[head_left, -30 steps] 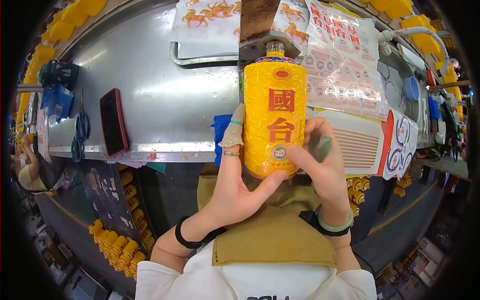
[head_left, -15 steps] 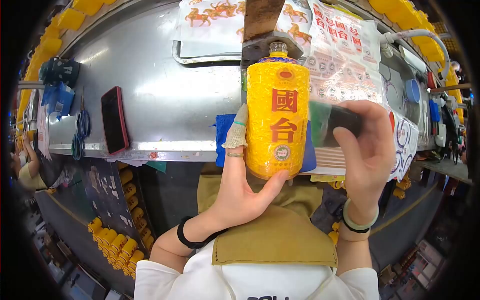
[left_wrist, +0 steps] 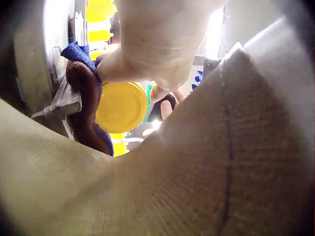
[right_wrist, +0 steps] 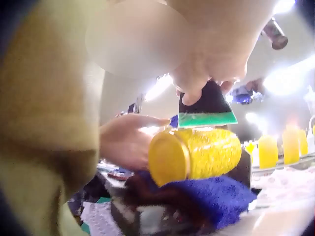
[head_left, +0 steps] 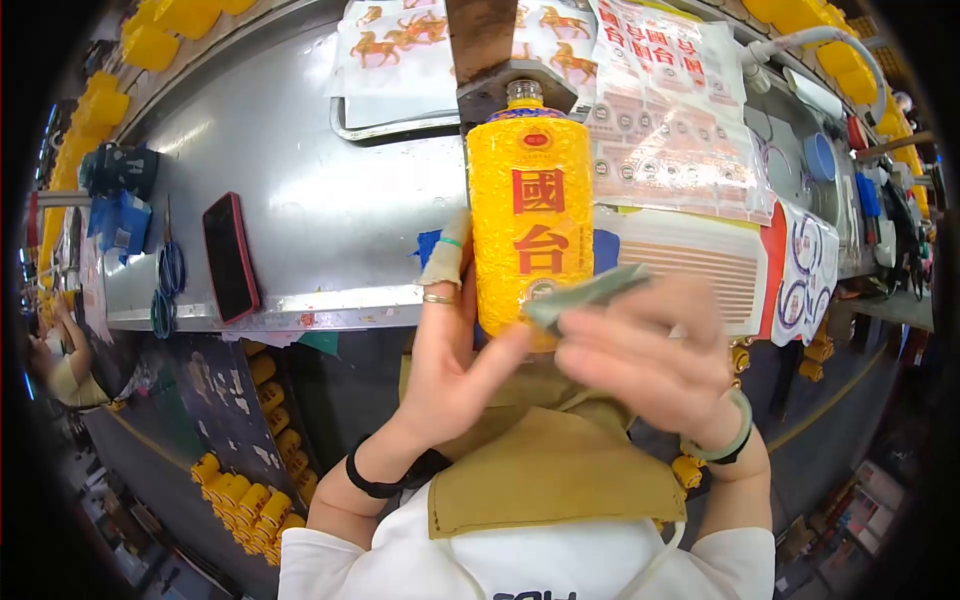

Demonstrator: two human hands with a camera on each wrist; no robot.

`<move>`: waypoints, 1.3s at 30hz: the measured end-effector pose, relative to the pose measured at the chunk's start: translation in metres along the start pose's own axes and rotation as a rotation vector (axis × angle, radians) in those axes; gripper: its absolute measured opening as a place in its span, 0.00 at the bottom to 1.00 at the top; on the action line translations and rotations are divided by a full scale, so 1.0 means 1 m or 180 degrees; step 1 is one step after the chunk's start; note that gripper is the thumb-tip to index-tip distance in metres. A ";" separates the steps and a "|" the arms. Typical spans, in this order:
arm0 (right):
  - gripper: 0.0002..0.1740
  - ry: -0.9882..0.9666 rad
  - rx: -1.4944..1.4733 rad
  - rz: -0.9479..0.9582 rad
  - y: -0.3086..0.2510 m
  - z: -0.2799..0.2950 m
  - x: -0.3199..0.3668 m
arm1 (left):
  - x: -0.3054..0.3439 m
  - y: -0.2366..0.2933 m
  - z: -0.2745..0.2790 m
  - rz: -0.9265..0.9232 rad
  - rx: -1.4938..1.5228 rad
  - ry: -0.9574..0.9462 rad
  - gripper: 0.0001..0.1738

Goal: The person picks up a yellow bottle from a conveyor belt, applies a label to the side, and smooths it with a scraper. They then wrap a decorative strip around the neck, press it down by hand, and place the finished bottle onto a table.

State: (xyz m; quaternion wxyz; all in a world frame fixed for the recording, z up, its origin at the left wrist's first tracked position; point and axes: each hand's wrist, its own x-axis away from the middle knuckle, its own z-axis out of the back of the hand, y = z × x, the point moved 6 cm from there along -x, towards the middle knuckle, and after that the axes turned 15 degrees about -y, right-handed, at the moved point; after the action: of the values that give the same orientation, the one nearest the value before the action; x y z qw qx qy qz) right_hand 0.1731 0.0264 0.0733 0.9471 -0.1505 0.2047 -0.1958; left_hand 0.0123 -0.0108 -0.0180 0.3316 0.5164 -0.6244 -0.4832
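The L hand [head_left: 440, 370] curls round the L side of the yellow bottle [head_left: 535, 150], thumb nr its base; the R hand [head_left: 650, 350] pinches a blk/grn scraper [right_wrist: 206, 105] over its lower front, contact unclear. The bottle lies on a blue cloth [right_wrist: 211, 196] at the desk [head_left: 290, 200] edge, neck away from the person. Big red chars. [head_left: 540, 220] read 國台, w/ a round label [head_left: 540, 288] below, partly hidden.

Bottle [head_left: 531, 205] on cloth [right_wrist: 211, 196], phone [head_left: 231, 258] left, scissors [head_left: 167, 242] farther left
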 end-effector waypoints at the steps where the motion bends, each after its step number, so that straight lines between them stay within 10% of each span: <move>1: 0.18 0.0097 0.0031 0.0202 -0.010 -0.009 0.014 | 0.001 0.000 0.004 0.0048 0.0352 0.0026 0.52; 4: 0.17 -0.0060 -0.0721 0.0187 -0.035 -0.024 0.035 | 0.001 0.001 0.005 0.0141 0.0578 0.0024 0.46; 8: 0.17 0.1219 -0.1874 -0.1303 -0.006 -0.034 0.056 | 0.001 -0.008 0.005 0.0102 0.0313 -0.0070 0.47; 11: 0.16 0.0984 -0.2017 -0.2328 0.005 -0.040 0.063 | 0.014 -0.019 0.016 0.0063 0.0096 0.0587 0.75; 15: 0.12 0.0732 -0.1657 -0.2772 0.021 -0.048 0.080 | 0.017 -0.009 0.020 -0.0063 -0.1611 -0.0071 0.79; 20: 0.12 0.1206 -0.2070 -0.2265 0.006 -0.038 0.071 | 0.018 -0.030 0.020 0.0911 -0.2259 0.0432 0.62; 27: 0.11 0.1271 -0.1901 -0.2859 0.021 -0.040 0.088 | 0.013 0.005 0.008 -0.0389 -0.2920 0.0584 0.54; 39: 0.14 0.0924 -0.1874 -0.2020 -0.008 -0.037 0.038 | 0.013 0.002 0.006 -0.0333 -0.2612 0.0770 0.55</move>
State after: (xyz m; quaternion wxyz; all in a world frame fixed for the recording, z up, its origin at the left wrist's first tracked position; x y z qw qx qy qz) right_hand 0.1859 -0.0050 0.0313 0.7186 -0.4397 0.3260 -0.4289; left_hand 0.0031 -0.0218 -0.0194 0.5553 0.4257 -0.3102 -0.6437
